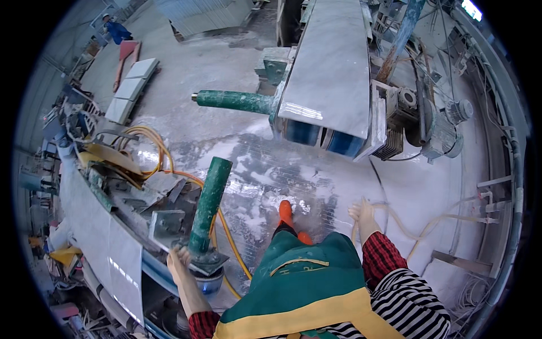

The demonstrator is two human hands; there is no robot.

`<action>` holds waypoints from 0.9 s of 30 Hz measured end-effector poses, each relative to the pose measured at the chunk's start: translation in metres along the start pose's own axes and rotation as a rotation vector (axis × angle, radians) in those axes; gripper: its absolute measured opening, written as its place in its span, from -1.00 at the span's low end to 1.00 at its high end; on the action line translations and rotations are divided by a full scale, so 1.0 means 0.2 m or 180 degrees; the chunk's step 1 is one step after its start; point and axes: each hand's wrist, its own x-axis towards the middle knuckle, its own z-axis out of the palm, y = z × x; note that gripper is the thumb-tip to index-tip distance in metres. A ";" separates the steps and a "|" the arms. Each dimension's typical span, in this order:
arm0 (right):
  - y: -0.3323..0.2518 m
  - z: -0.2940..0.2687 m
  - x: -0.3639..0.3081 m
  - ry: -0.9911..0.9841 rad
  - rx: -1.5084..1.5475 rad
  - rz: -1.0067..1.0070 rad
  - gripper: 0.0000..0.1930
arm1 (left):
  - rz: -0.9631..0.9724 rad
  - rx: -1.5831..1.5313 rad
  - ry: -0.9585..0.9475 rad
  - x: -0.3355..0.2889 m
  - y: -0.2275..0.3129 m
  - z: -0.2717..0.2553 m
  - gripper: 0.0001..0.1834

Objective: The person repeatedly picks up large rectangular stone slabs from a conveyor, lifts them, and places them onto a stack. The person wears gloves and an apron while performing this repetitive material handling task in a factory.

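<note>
My left hand (179, 261) is low on the left, beside the foot of an upright green roller (210, 203) on a machine. Its fingers look loosely apart with nothing visible in them; whether they touch the machine's metal plate I cannot tell. On the right, my right hand (364, 217) hangs over the wet floor, fingers loosely spread and holding nothing. A hose (420, 233) runs along the floor near it. Ahead stands a conveyor with a grey-white stone slab (333, 62) on top, and a second green roller (234, 100) sticks out sideways from it.
Left of me, a pale slab (113, 248) lies along another conveyor. Yellow and orange hoses (224, 226) trail over the floor there. Motors (437, 133) jut from the conveyor's right side. Stacked slabs (131, 91) stand far left, and a person in blue (117, 31) is beyond.
</note>
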 end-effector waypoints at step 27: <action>0.36 0.50 -0.09 -0.0818 -0.1671 -0.0284 -0.36 | 0.0095 -0.1008 0.1766 -0.95 -0.49 -1.29 -0.57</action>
